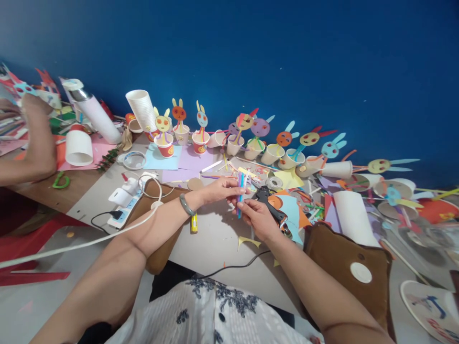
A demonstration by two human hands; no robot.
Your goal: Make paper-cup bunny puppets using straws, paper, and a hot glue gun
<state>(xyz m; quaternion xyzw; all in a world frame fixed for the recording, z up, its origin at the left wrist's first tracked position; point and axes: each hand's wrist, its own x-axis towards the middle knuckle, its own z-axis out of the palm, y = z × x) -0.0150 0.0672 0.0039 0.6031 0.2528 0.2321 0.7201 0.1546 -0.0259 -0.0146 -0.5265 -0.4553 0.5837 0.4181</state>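
Note:
Over the middle of the table, both hands meet on a small upright bundle of blue and purple strips [240, 181] that look like pipe cleaners. My left hand [222, 189], with a bangle on its wrist, pinches the bundle from the left. Lower down, the fingers of my right hand [258, 217] are closed on it from the right. Just behind the right hand lies a black glue gun [268, 200]. A yellow tube-like item [194, 223] rests on the table below my left wrist.
Paper cups with rabbit-face figures [165, 148] line the blue wall. A power strip [125, 210] and white cable are at left, beside brown cushions [349, 260]. A leaning cup stack [140, 107] and flask [95, 112] stand behind. Another person's arm [39, 138] is far left.

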